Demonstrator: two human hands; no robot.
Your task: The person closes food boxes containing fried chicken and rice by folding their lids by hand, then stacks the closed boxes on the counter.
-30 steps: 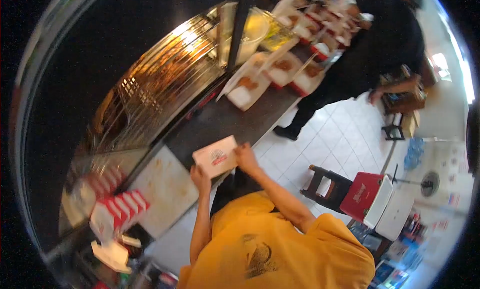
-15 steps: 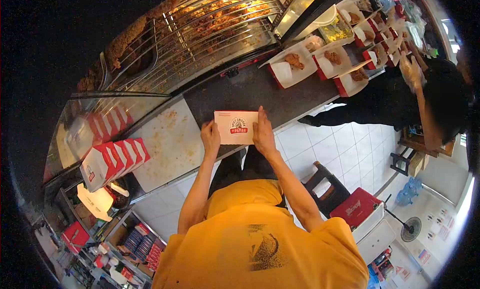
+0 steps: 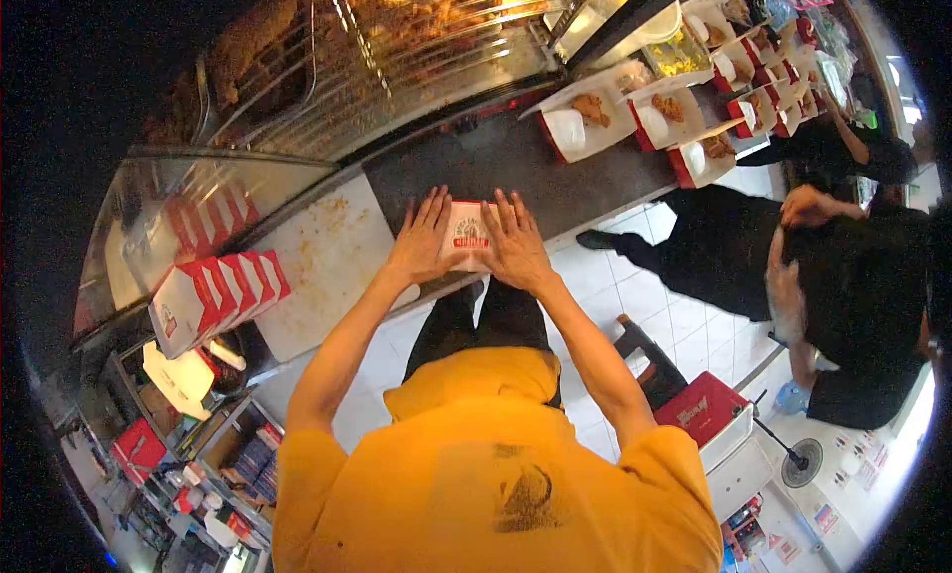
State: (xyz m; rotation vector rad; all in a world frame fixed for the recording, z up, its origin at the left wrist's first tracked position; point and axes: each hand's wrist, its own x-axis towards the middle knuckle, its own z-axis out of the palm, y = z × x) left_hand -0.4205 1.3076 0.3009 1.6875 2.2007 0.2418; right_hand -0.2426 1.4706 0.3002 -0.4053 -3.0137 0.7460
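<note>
A closed white box with a red printed logo (image 3: pixel 470 226) lies on the dark counter (image 3: pixel 575 191). My left hand (image 3: pixel 424 238) rests flat over its left part, fingers stretched forward. Over the right part lies my right hand (image 3: pixel 516 241), palm down with the fingers extended. Between the two hands the logo shows; the box's side edges are hidden beneath them. Left of my hands is a stained white cutting board (image 3: pixel 327 266), and beyond it a row of nested red and white boxes (image 3: pixel 218 300).
Open boxes with chicken pieces (image 3: pixel 585 117) line the back right of the counter. A wire-racked glass case (image 3: pixel 397 67) stands behind. A person in black (image 3: pixel 833 295) is at the right, with another person (image 3: pixel 853 152) behind. A red cooler (image 3: pixel 699 409) stands lower right.
My hands have gone from gripping the box's sides to lying spread on its top. The person in black has moved nearer on the right, and a second person now shows behind.
</note>
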